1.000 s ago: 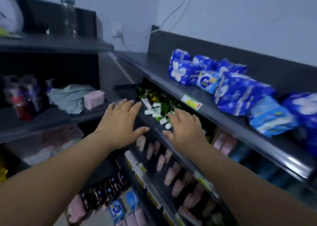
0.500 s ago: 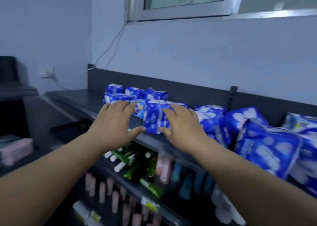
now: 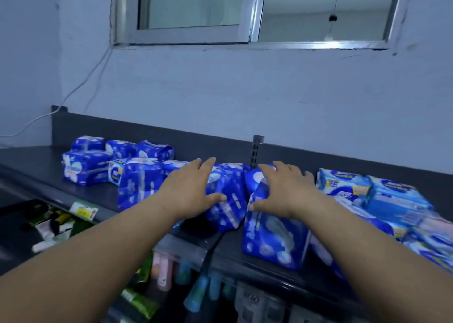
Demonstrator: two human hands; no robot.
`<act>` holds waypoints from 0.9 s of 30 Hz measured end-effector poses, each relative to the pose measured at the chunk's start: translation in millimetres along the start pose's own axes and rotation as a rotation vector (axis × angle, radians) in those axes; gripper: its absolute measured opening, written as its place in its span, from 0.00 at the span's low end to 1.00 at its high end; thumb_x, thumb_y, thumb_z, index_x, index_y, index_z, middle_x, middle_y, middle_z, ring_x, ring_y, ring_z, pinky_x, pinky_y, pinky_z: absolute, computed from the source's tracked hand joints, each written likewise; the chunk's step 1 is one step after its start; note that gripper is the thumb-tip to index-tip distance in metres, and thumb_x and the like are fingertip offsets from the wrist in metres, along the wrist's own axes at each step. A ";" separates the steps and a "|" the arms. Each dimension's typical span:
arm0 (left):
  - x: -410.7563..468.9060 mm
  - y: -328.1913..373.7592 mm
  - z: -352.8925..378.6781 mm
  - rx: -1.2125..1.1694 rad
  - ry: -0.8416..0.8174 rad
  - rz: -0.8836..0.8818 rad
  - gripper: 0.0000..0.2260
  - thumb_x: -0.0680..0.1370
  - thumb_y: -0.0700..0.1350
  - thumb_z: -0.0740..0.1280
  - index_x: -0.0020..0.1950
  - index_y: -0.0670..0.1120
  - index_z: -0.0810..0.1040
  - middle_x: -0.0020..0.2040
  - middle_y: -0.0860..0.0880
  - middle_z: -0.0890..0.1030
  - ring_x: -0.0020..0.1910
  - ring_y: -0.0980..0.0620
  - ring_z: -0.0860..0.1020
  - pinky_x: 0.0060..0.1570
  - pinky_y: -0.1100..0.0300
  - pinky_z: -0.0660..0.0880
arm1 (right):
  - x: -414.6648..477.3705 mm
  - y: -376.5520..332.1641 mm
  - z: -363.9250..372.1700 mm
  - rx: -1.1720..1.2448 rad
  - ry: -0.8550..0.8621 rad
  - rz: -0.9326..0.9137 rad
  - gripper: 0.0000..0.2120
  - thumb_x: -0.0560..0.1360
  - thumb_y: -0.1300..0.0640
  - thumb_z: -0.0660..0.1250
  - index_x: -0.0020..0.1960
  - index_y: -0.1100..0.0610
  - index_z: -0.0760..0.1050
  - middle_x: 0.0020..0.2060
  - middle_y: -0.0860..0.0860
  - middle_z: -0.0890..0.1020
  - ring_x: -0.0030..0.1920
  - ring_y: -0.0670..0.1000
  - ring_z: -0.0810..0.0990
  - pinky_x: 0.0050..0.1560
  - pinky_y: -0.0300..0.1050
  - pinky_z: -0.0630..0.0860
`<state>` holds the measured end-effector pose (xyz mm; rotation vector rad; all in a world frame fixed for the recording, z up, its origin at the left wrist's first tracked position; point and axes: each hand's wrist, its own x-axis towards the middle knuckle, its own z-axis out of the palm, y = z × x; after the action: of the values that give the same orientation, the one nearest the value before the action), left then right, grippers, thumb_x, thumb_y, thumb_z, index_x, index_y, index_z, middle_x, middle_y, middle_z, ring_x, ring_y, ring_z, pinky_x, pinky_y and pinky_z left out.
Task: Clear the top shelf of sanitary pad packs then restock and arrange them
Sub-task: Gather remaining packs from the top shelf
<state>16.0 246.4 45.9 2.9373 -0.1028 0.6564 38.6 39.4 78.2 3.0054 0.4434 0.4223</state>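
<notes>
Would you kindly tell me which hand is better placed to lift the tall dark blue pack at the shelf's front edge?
Right. The right hand rests on top of that tall pack, thumb at its front; the left hand lies over the neighbouring pack.

Dim, with a cold blue cast across the whole frame. The only visible light source is the silver-framed sliding glass window up top: soft light, no hard shadows. There's a glare streak on its bottom rail at right. The dark grey metal top shelf is underexposed, and the level below is near black. The light-blue plastic pad packs at the right edge are motion-smeared and stretched by wide-angle distortion. Forearms bulge at the bottom corners. The centre is fairly sharp.
</notes>
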 end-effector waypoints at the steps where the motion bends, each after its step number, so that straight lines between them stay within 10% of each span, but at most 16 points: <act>1: 6.6 6.0 5.5 -0.023 -0.019 -0.017 0.42 0.75 0.65 0.65 0.80 0.54 0.45 0.79 0.44 0.53 0.78 0.47 0.55 0.72 0.51 0.61 | 1.2 10.9 0.6 -0.020 -0.062 0.011 0.49 0.65 0.29 0.68 0.77 0.43 0.49 0.76 0.51 0.57 0.75 0.58 0.58 0.72 0.62 0.57; 8: 52.8 33.3 36.1 -0.127 -0.158 -0.122 0.50 0.69 0.61 0.74 0.77 0.64 0.41 0.79 0.42 0.42 0.78 0.39 0.48 0.73 0.43 0.60 | 25.3 56.1 11.8 0.112 -0.345 0.008 0.62 0.59 0.32 0.76 0.77 0.39 0.37 0.79 0.50 0.52 0.76 0.57 0.59 0.73 0.58 0.61; 12: 71.3 32.1 56.7 -0.053 -0.245 -0.131 0.40 0.70 0.57 0.74 0.77 0.61 0.55 0.78 0.42 0.51 0.76 0.38 0.56 0.71 0.45 0.63 | 34.5 57.9 25.1 0.177 -0.387 -0.040 0.62 0.60 0.35 0.77 0.77 0.39 0.38 0.78 0.50 0.55 0.75 0.56 0.61 0.72 0.55 0.64; 17: 65.4 33.3 69.7 0.123 -0.039 -0.037 0.14 0.74 0.39 0.63 0.58 0.50 0.71 0.57 0.46 0.68 0.58 0.42 0.72 0.52 0.49 0.74 | 32.7 48.1 32.9 0.123 -0.284 -0.096 0.56 0.62 0.37 0.77 0.78 0.42 0.46 0.71 0.51 0.67 0.70 0.58 0.66 0.67 0.57 0.69; 21: 59.0 32.1 69.3 0.089 0.034 -0.003 0.09 0.74 0.36 0.60 0.53 0.45 0.72 0.64 0.45 0.74 0.60 0.42 0.75 0.54 0.49 0.74 | 26.8 43.6 34.3 0.114 -0.211 -0.106 0.54 0.61 0.37 0.76 0.78 0.43 0.49 0.69 0.52 0.69 0.69 0.58 0.67 0.65 0.57 0.69; 27: 49.3 28.3 51.1 -0.222 0.279 -0.127 0.05 0.74 0.42 0.54 0.40 0.44 0.68 0.37 0.49 0.76 0.38 0.46 0.73 0.36 0.55 0.68 | 18.1 51.2 21.2 0.159 -0.105 -0.034 0.55 0.60 0.36 0.76 0.78 0.41 0.48 0.70 0.52 0.68 0.69 0.59 0.67 0.66 0.56 0.69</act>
<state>79.2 209.2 24.3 2.5883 0.0368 0.9573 75.2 -5.0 68.3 3.1479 0.5422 0.2356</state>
